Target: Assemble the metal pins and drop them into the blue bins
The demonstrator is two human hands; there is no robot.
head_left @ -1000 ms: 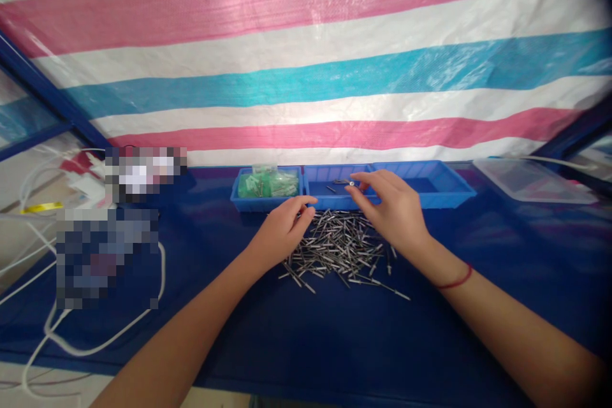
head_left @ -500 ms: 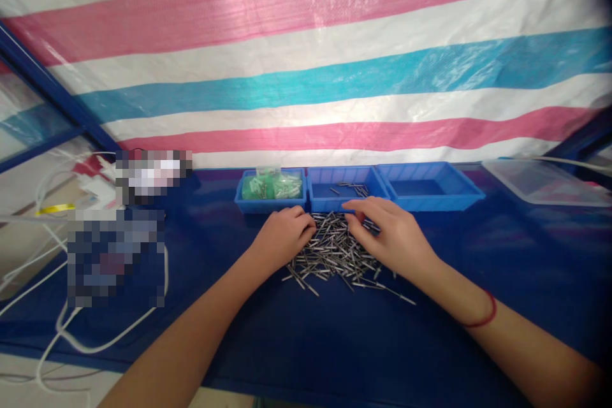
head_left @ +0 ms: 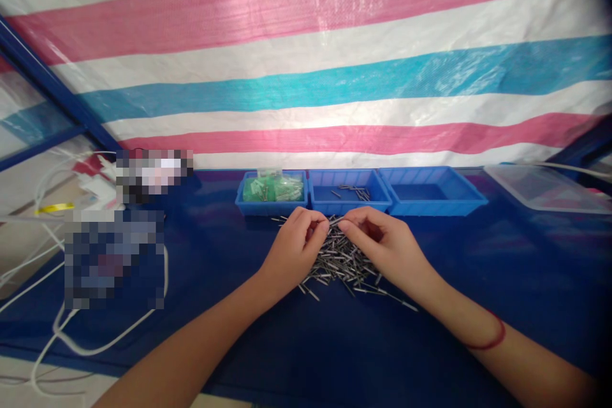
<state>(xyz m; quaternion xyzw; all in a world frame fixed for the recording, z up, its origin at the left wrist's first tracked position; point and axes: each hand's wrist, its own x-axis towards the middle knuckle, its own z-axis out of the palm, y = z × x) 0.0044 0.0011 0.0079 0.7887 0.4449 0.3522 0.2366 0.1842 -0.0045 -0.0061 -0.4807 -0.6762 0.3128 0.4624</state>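
Pile of metal pins (head_left: 342, 262): many thin, silver-grey rods, each short and straight, lying loose and criss-crossed in a flat heap on the blue table top. The heap sits just in front of the middle blue tray, under and between the two hands. Several pins stray from the edge, the longest reaching out at the lower right. One pin (head_left: 335, 222) is raised off the heap, held roughly level between the fingertips of both hands, which meet above the pile's far edge.
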